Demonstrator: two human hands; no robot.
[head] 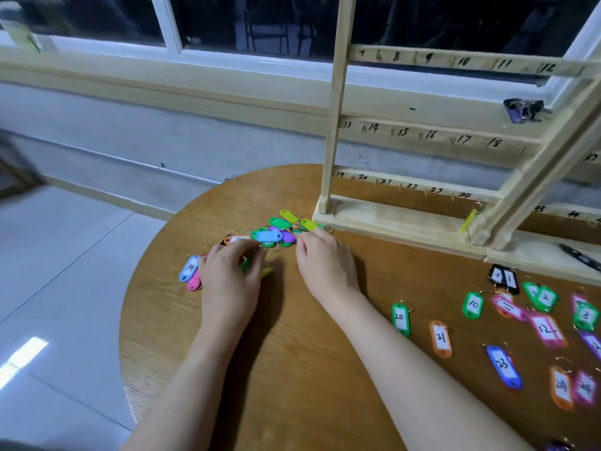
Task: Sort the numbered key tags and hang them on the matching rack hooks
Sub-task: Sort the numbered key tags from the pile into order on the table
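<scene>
A heap of coloured key tags [273, 232] lies at the far side of the round wooden table [292, 369]. My left hand [229, 278] rests on the heap's left end, fingers curled over tags next to a blue tag marked 39 [189, 267]. My right hand [325, 260] touches the heap's right end with its fingertips pinched at a tag; what it grips is hidden. The wooden rack [422, 135] with numbered hooks stands behind. A yellow tag [468, 220] hangs near hook 24.
Sorted tags lie face up on the right: 20 [401, 319], 21 [441, 339], 23 [503, 366], 10 [473, 305], 12 [546, 328] and others. The rack's base [390, 224] borders the heap. The table edge curves away on the left above a tiled floor.
</scene>
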